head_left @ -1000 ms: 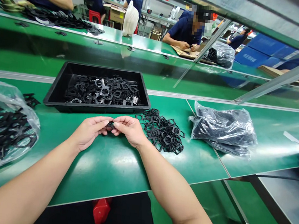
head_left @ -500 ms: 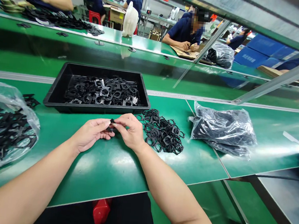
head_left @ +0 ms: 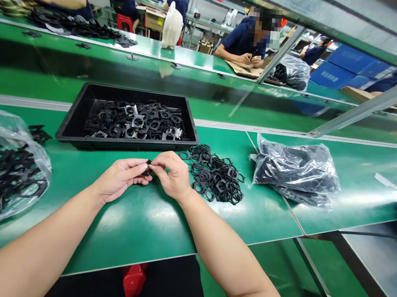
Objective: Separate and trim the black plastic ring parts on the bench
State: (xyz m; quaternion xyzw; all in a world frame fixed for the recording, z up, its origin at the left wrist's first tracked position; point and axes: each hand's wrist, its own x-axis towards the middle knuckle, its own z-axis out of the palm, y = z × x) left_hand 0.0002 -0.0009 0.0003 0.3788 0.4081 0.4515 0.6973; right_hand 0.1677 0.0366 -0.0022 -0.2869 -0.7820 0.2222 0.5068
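Observation:
Between my two hands is a small black plastic part (head_left: 147, 168), mostly covered by fingers. My left hand (head_left: 121, 178) grips it between thumb and fingers, its other fingers curled beneath. From the other side, my right hand (head_left: 171, 174) pinches the part's edge with thumb and forefinger. Just behind the hands stands a black tray (head_left: 78, 140) holding many flat black frames with round holes, a few of them shiny. To the right of my right hand lies a loose pile of black rings (head_left: 217, 176) on the green table (head_left: 133, 231).
An open clear plastic bag (head_left: 43, 160) of black parts lies at the left. Filled clear bags (head_left: 295, 168) are stacked on the right. Behind runs a green conveyor belt (head_left: 204, 97) carrying scattered black parts. A slanted metal post (head_left: 369, 105) rises at right. Several people work beyond.
My hands stay almost in place. The black part has turned slightly in the fingers, and more of its dark face shows. Across the belt, the person at left has shifted an arm leftward.

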